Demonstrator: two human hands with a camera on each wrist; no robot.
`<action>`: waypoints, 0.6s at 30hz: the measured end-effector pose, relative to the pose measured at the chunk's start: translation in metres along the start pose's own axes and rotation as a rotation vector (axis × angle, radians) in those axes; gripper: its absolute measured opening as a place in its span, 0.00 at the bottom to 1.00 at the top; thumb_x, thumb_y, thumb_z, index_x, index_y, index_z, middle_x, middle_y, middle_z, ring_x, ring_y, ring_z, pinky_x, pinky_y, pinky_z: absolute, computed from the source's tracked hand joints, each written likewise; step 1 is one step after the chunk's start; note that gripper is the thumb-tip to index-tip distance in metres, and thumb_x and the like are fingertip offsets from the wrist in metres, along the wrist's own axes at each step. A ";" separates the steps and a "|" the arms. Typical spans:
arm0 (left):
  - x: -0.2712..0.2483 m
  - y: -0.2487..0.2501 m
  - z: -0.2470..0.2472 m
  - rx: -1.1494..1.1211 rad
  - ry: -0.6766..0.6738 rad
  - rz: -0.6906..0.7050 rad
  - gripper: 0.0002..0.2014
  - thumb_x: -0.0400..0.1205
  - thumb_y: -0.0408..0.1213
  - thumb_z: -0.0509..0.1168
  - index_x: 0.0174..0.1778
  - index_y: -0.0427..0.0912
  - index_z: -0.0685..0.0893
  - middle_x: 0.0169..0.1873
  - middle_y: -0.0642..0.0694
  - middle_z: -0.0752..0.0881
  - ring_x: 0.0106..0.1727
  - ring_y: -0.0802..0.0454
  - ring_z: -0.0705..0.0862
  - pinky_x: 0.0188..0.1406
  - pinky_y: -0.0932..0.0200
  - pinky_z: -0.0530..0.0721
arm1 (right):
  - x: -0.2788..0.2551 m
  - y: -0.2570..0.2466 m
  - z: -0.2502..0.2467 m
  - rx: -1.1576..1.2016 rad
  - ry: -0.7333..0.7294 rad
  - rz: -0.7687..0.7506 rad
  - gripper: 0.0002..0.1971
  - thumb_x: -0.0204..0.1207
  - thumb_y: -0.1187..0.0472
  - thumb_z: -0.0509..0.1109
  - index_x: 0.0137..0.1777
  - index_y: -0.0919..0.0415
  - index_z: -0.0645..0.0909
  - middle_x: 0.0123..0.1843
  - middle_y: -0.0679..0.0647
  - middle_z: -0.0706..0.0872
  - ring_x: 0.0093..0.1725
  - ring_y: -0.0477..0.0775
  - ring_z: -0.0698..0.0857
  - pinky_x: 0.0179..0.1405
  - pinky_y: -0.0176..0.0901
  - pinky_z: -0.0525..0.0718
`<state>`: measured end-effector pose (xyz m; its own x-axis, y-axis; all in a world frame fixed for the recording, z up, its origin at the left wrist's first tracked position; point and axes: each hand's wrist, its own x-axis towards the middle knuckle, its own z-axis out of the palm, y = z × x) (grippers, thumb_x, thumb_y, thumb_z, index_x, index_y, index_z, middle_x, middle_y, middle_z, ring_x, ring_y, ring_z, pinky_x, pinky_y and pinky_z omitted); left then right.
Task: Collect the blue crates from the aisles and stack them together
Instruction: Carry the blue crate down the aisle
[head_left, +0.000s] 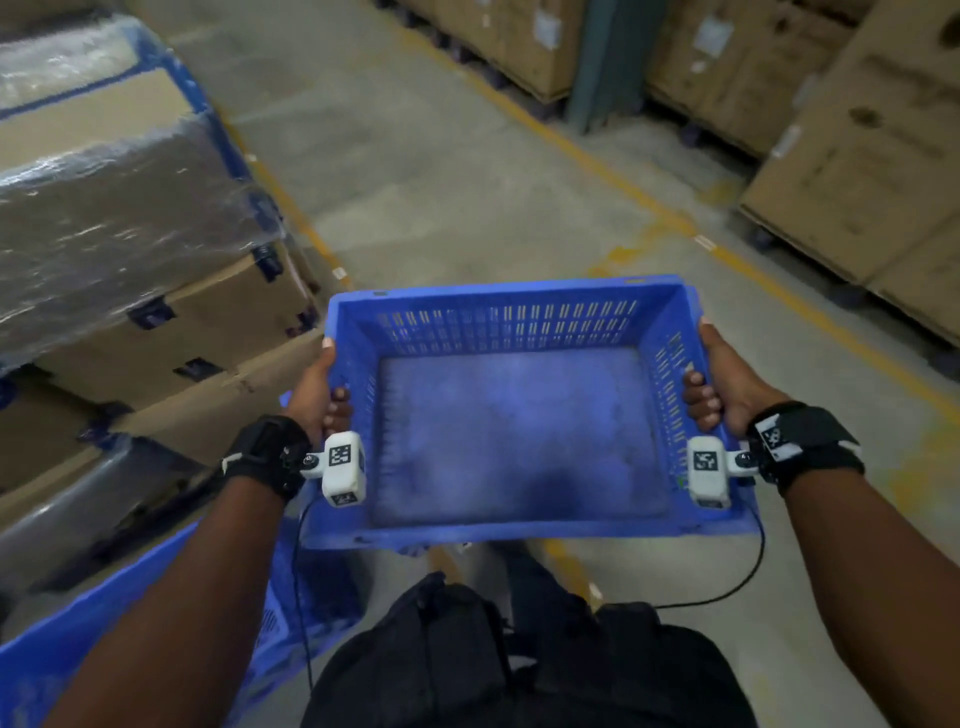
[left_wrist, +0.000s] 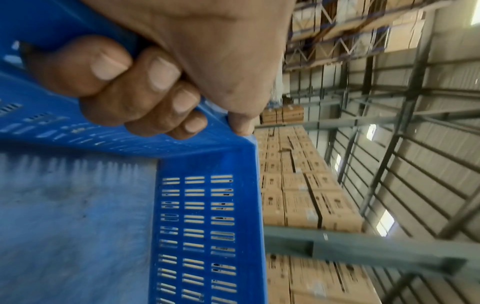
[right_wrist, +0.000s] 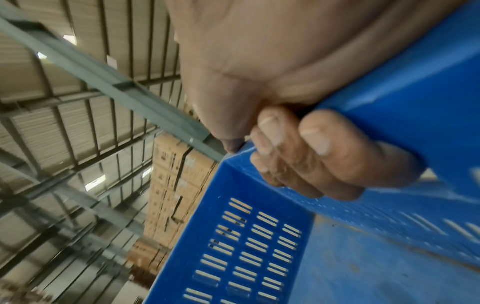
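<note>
A person stands in a warehouse aisle on a grey concrete floor (head_left: 415, 171) marked with worn yellow lines (head_left: 613, 171). Both hands carry an empty blue crate (head_left: 519, 441) with slotted walls, held level in front of the body above the floor. The left hand (head_left: 319, 384) grips the crate's left rim, fingers curled over into the inside, thumb lying along the top edge; the right hand (head_left: 722, 384) grips the right rim the same way. Another blue crate (head_left: 67, 649) sits low at the person's left. Shrink-wrapped cardboard boxes (head_left: 119, 208) are stacked on the left, and plain cardboard cartons (head_left: 852, 156) line the right beside a grey-green rack upright (head_left: 602, 62).
</note>
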<state>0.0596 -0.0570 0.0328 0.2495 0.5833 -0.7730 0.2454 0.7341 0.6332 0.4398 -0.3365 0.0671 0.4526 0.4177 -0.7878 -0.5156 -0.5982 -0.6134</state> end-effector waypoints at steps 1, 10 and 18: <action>-0.007 -0.004 0.010 0.047 -0.041 -0.007 0.32 0.76 0.76 0.58 0.30 0.48 0.64 0.17 0.53 0.61 0.11 0.60 0.56 0.09 0.72 0.52 | -0.018 0.022 -0.013 0.035 0.038 0.008 0.38 0.65 0.13 0.51 0.29 0.51 0.61 0.19 0.48 0.56 0.14 0.47 0.54 0.16 0.31 0.54; -0.061 -0.059 0.145 0.493 -0.334 -0.012 0.34 0.75 0.78 0.55 0.28 0.48 0.63 0.16 0.52 0.60 0.11 0.59 0.56 0.10 0.72 0.52 | -0.165 0.215 -0.129 0.392 0.301 0.027 0.38 0.65 0.13 0.51 0.29 0.52 0.61 0.19 0.48 0.56 0.14 0.47 0.54 0.16 0.31 0.54; -0.165 -0.177 0.314 0.887 -0.690 0.016 0.34 0.74 0.79 0.57 0.28 0.47 0.64 0.16 0.52 0.59 0.11 0.58 0.56 0.10 0.71 0.54 | -0.321 0.426 -0.205 0.799 0.586 -0.016 0.37 0.68 0.15 0.50 0.28 0.52 0.61 0.18 0.48 0.56 0.14 0.46 0.54 0.15 0.31 0.55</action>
<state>0.2694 -0.3925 0.0606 0.6565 0.0709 -0.7510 0.7487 0.0601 0.6602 0.2240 -0.8653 0.0704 0.6408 -0.1114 -0.7596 -0.7481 0.1315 -0.6504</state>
